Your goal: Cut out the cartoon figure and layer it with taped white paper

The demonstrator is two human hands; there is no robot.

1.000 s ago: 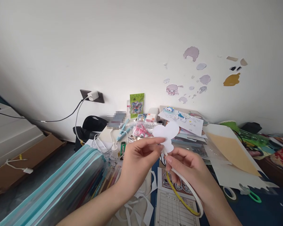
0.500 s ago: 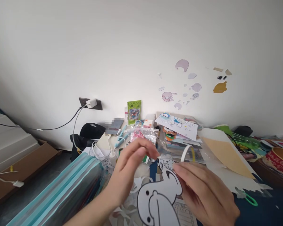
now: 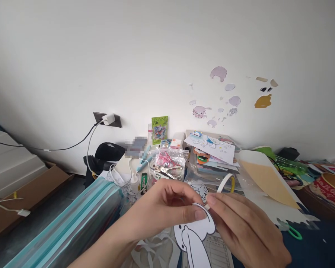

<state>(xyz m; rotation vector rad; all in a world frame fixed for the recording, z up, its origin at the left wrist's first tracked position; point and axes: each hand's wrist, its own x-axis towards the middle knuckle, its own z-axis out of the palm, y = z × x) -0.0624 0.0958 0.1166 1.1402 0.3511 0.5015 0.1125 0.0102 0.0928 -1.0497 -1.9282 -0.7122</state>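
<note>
A white paper cutout of a cartoon figure with black outlines [image 3: 194, 238] hangs low in the middle of the view, printed side toward me. My left hand [image 3: 167, 208] pinches its upper edge between thumb and fingers. My right hand [image 3: 245, 230] is closed beside it on the right and carries a thin roll of white tape with a yellow core [image 3: 226, 184], which sticks up above the knuckles. The fingertips of both hands meet at the top of the cutout.
A teal zipped pencil case [image 3: 72, 223] lies at lower left. Behind the hands are plastic bags, a green packet [image 3: 159, 128], stacked printed sheets [image 3: 212, 145], a tan sheet [image 3: 265, 178], green scissors [image 3: 293, 230], and a charger cable at the wall socket [image 3: 107, 119]. Paper scraps [image 3: 153, 253] lie below.
A second ago the cutout was held up with its blank back showing; it has been turned over and lowered. My left hand, open half a second ago, has closed on its top edge.
</note>
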